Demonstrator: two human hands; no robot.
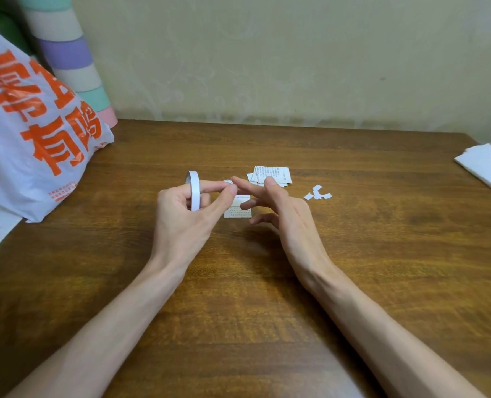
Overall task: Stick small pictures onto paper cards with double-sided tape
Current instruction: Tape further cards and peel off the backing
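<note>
Over wooden table (382, 239), tape roll (193, 191) encircles left fingers (214, 186).

Centre frame, my left hand (181, 218) curls round the tape roll (194, 191); my right hand (285, 215) beside it spreads straight fingers.

The wooden table (267, 311) is brown with darker grain. The tape roll (194, 193) is white, the crinkled plastic bag (23, 156) white with orange characters (smaller orange print below), the paper cards (278, 172) white with fine dark print.
</note>
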